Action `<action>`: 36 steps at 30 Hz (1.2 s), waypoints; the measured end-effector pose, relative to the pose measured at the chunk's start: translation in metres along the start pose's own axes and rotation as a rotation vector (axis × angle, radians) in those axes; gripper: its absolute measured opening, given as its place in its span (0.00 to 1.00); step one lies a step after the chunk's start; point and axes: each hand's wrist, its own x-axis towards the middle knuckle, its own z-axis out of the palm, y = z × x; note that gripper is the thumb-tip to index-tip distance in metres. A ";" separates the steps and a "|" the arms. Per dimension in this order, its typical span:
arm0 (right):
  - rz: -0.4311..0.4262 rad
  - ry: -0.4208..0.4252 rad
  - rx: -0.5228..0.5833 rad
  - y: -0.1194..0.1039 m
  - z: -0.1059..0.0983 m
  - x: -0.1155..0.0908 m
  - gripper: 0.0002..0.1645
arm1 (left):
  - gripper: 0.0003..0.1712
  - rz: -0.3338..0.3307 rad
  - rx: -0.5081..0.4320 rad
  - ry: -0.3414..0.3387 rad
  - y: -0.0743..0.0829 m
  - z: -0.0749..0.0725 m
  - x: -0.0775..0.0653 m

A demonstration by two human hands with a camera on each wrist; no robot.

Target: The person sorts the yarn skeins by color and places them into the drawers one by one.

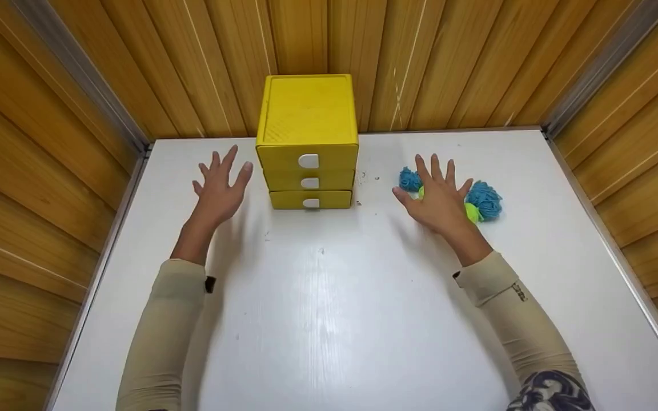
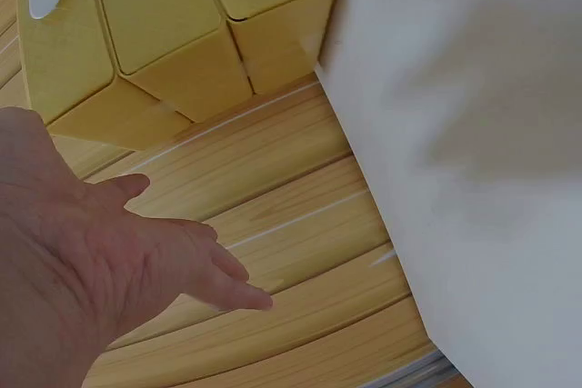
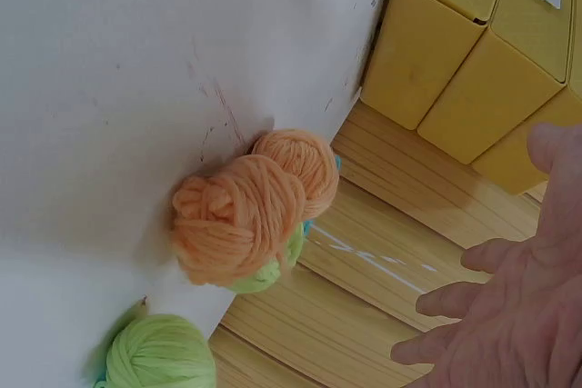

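Note:
A yellow three-drawer box (image 1: pixel 308 111) stands at the back of the white table, its drawers closed and their white tabs facing me. To its left my left hand (image 1: pixel 219 191) hovers with fingers spread, touching nothing. On the right, my right hand (image 1: pixel 437 200) is held over balls of yarn, fingers spread and holding nothing. Blue yarn (image 1: pixel 484 201) and green yarn (image 1: pixel 472 213) show beside that hand, with another blue ball (image 1: pixel 410 179) behind its thumb. In the right wrist view, orange yarn balls (image 3: pixel 241 220) and a green yarn ball (image 3: pixel 162 353) lie on the table; the head view hides the orange ones behind the hand.
Wood-patterned panels (image 1: pixel 420 63) enclose the white table (image 1: pixel 317 308) at the back and both sides. Metal strips (image 1: pixel 614 251) run along the side edges. Small dark marks (image 1: pixel 363 176) dot the tabletop between the box and the yarn.

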 end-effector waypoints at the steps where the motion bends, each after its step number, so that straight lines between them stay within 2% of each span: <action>1: -0.001 0.001 0.003 -0.001 0.001 0.000 0.61 | 0.49 0.001 -0.038 0.004 0.005 -0.002 0.002; 4: -0.004 0.005 0.009 -0.003 0.004 0.000 0.61 | 0.47 0.004 -0.159 0.004 0.022 -0.007 0.012; 7: -0.013 0.013 0.030 -0.005 0.006 0.000 0.60 | 0.44 0.028 -0.336 -0.023 0.038 -0.013 0.029; 11: -0.030 0.026 0.054 -0.006 0.007 -0.001 0.59 | 0.40 0.046 -0.536 -0.119 0.054 -0.017 0.052; 13: -0.034 0.028 0.054 -0.005 0.007 -0.002 0.59 | 0.41 0.024 -0.585 -0.174 0.059 -0.018 0.060; 16: -0.040 0.025 0.057 -0.005 0.007 -0.003 0.59 | 0.41 -0.002 -0.630 -0.220 0.066 -0.018 0.071; 22: -0.054 0.031 0.081 -0.007 0.006 -0.007 0.58 | 0.39 -0.022 -0.753 -0.229 0.074 -0.012 0.082; 25: -0.062 0.028 0.083 -0.008 0.007 -0.009 0.58 | 0.38 -0.027 -0.800 -0.261 0.075 -0.010 0.082; 36: -0.090 0.016 0.067 -0.024 0.005 -0.018 0.57 | 0.35 -0.033 -0.772 -0.320 0.075 -0.012 0.070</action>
